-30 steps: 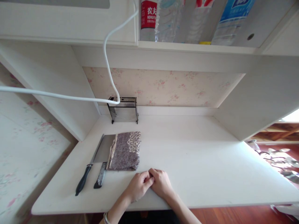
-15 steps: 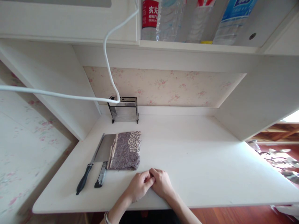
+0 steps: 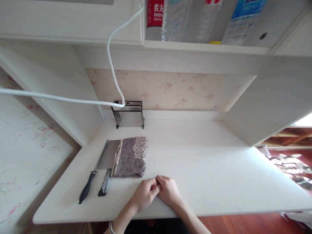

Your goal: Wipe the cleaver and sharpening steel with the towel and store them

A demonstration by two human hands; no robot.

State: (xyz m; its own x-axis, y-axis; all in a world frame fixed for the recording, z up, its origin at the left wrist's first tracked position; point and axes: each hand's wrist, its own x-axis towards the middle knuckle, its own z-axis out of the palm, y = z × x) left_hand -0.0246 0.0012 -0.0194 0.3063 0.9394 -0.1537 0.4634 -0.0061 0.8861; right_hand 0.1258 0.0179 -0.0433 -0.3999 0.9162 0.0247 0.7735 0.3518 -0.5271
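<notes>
My left hand [image 3: 145, 194] and my right hand [image 3: 168, 191] rest on the white desk [image 3: 207, 169] near its front edge, touching each other, fingers curled in loose fists with nothing visible in them. Just beyond the left hand lies a folded grey-brown patterned cloth [image 3: 131, 157]. It partly covers a cleaver [image 3: 108, 155] whose black handle [image 3: 104, 183] sticks out toward me. A slim knife with a black handle [image 3: 87, 190] lies to the left of the cleaver.
A clear acrylic knife holder [image 3: 128, 114] stands at the back wall. A white cable [image 3: 110, 61] hangs from above and runs off to the left. Water bottles [image 3: 170, 19] stand on the shelf overhead. A white side panel [image 3: 268, 107] bounds the desk on the right.
</notes>
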